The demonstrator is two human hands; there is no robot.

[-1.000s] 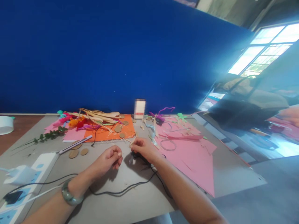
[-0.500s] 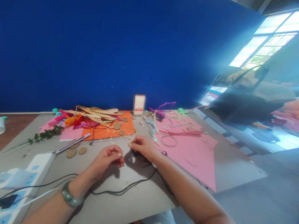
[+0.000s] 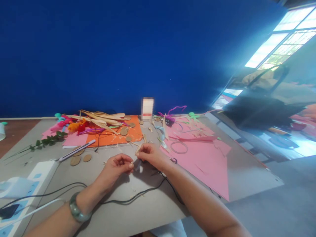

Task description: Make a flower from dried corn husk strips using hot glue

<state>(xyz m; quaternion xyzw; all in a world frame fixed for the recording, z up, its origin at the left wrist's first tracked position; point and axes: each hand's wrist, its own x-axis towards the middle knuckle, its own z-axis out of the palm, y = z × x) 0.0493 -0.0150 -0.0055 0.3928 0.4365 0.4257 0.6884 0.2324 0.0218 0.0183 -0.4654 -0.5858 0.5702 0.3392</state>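
Since a moment before, the left hand [image 3: 118, 165] had moved nearer to the right hand [image 3: 151, 154], until their fingertips almost touched above the grey table [image 3: 148, 214]. The right hand pinched a thin straw strip [image 3: 137, 148]; the left was pinched shut too (on what, I could not tell). Much loose straw [image 3: 103, 119] and brown discs [image 3: 75, 161] lay unused, so the work seemed far from finished.

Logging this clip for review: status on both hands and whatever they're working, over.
Left hand and right hand fingertip to fingertip, both pinched on straw strip. Strip held just above grey table. Black cable runs under right forearm.
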